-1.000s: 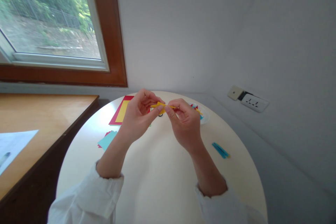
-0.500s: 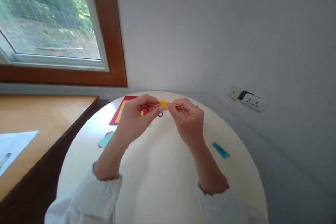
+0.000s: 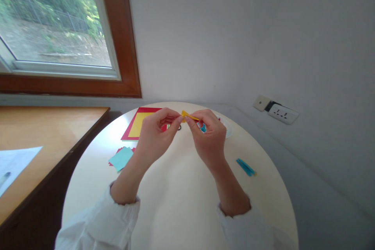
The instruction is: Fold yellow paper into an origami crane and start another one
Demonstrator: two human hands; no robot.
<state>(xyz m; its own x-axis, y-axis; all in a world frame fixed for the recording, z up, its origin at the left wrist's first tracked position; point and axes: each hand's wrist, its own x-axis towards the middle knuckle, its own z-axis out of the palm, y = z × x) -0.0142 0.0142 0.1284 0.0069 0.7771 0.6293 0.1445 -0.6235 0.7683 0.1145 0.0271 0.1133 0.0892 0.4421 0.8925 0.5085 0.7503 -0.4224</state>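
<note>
A small folded piece of yellow paper [image 3: 187, 115] is held up over the far part of the round table [image 3: 175, 203]. My left hand [image 3: 159, 133] pinches its left end between thumb and forefinger. On the other side, my right hand [image 3: 209, 133] grips it the same way, and a narrow yellow point sticks out along the right forefinger. The fingertips of both hands nearly meet and cover part of the folds. Behind my right hand, a clear dish [image 3: 229, 128] with small blue and red pieces is partly hidden.
Red and yellow paper sheets [image 3: 136, 125] lie at the far left of the table. Nearer are small light-blue squares [image 3: 121, 158] over red ones. Blue strips [image 3: 246, 167] lie at the right. A dark ring, perhaps a scissors handle [image 3: 179, 127], shows behind the hands. A wooden desk [image 3: 55, 125] stands left.
The yellow paper has turned and now shows less on the left side. My left hand has shifted slightly right, closer to the right one, uncovering more of the light-blue squares.
</note>
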